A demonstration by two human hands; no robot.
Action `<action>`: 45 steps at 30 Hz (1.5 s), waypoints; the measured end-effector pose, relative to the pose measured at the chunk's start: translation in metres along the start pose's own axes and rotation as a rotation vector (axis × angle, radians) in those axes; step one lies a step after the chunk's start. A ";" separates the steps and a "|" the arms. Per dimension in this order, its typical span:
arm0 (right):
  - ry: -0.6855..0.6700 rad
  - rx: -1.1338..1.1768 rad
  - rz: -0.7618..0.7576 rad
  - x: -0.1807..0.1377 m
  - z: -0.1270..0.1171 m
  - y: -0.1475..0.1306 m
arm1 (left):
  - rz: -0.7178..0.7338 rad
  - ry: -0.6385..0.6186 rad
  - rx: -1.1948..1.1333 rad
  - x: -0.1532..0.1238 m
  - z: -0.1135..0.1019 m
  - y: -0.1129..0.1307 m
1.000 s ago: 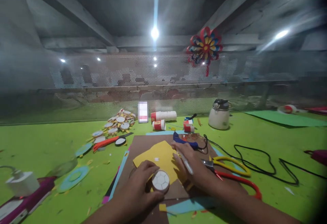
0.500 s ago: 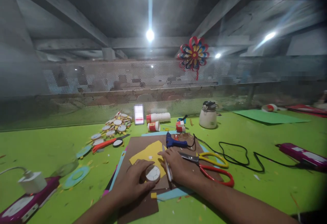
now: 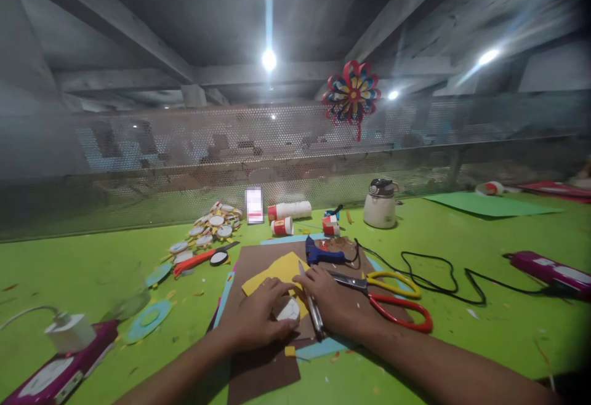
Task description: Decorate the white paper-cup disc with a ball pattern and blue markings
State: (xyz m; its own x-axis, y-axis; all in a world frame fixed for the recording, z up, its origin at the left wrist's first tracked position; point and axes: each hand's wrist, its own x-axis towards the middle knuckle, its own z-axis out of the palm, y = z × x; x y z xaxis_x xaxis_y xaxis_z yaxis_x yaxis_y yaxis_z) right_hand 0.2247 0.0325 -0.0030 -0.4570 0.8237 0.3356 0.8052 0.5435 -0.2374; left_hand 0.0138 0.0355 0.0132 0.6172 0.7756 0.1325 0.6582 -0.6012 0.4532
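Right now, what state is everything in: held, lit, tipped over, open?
White disc: held by the left hand
Slim silver tool: held by the right hand
Scissors: lying down, handles spread
Blue glue gun: lying on its side
Phone: upright, screen bright
Pale jug: upright, dark top on
White adapter: cord attached
Front left paper cup: on its side
Central ceiling lamp: lit

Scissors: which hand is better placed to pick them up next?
Probably the right hand: it lies beside the scissors, though holding a slim silver tool. The left hand, around the white disc, is farther away.
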 end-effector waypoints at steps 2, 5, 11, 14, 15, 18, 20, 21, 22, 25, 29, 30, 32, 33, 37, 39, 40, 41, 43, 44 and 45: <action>-0.018 0.000 0.014 -0.001 -0.005 -0.003 | 0.003 0.019 -0.018 -0.003 0.006 -0.002; -0.032 0.004 0.045 -0.003 -0.012 -0.008 | 0.020 0.036 -0.033 -0.007 0.011 -0.003; -0.026 0.007 0.065 -0.005 -0.019 -0.011 | 0.028 0.051 -0.064 -0.006 0.013 -0.004; -0.045 -0.004 0.066 -0.005 -0.018 -0.011 | 0.015 0.016 -0.067 -0.005 0.012 -0.003; -0.055 -0.005 0.072 -0.004 -0.018 -0.011 | 0.006 0.006 -0.070 -0.005 0.011 -0.002; -0.079 -0.003 0.093 -0.003 -0.022 -0.015 | -0.020 -0.009 -0.102 -0.005 0.010 0.000; -0.087 0.012 0.106 -0.002 -0.025 -0.017 | -0.022 -0.003 -0.130 -0.005 0.010 -0.001; -0.085 0.026 0.108 -0.002 -0.026 -0.019 | -0.019 0.003 -0.140 -0.005 0.010 -0.002; -0.083 0.039 0.109 -0.002 -0.027 -0.020 | -0.013 0.010 -0.147 -0.005 0.010 -0.003; -0.096 0.053 0.121 -0.001 -0.030 -0.022 | 0.000 0.026 -0.157 -0.005 0.011 -0.008; -0.110 0.046 0.114 -0.002 -0.027 -0.020 | 0.022 0.038 -0.175 -0.006 0.011 -0.010; -0.105 0.049 0.105 -0.002 -0.025 -0.018 | 0.029 0.043 -0.181 -0.006 0.011 -0.011; -0.089 0.051 0.089 -0.003 -0.018 -0.014 | 0.047 0.051 -0.194 -0.007 0.011 -0.012; -0.082 0.047 0.086 -0.003 -0.015 -0.012 | 0.054 0.057 -0.199 -0.008 0.011 -0.013; -0.057 0.027 0.084 -0.004 -0.007 -0.009 | 0.046 0.067 -0.215 -0.010 0.010 -0.012; -0.060 0.015 0.083 -0.005 -0.010 -0.011 | 0.025 0.057 -0.218 -0.012 0.009 -0.009; -0.068 -0.005 0.079 -0.005 -0.012 -0.013 | 0.012 0.050 -0.218 -0.012 0.008 -0.007; -0.070 -0.028 0.076 -0.005 -0.013 -0.014 | 0.003 0.041 -0.219 -0.012 0.007 -0.005; -0.069 -0.061 0.056 -0.005 -0.013 -0.014 | -0.001 0.031 -0.220 -0.012 0.005 -0.001; -0.062 -0.069 0.048 -0.005 -0.011 -0.013 | -0.003 0.030 -0.221 -0.012 0.004 0.001; -0.059 -0.078 0.033 -0.005 -0.007 -0.011 | -0.006 0.033 -0.223 -0.012 0.003 0.002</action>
State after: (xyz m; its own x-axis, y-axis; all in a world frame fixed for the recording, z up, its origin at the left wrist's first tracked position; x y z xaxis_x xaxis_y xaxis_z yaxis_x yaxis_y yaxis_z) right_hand 0.2206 0.0213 0.0049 -0.4494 0.8503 0.2740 0.8462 0.5035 -0.1745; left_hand 0.0094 0.0247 0.0095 0.5966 0.7872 0.1559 0.5479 -0.5415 0.6377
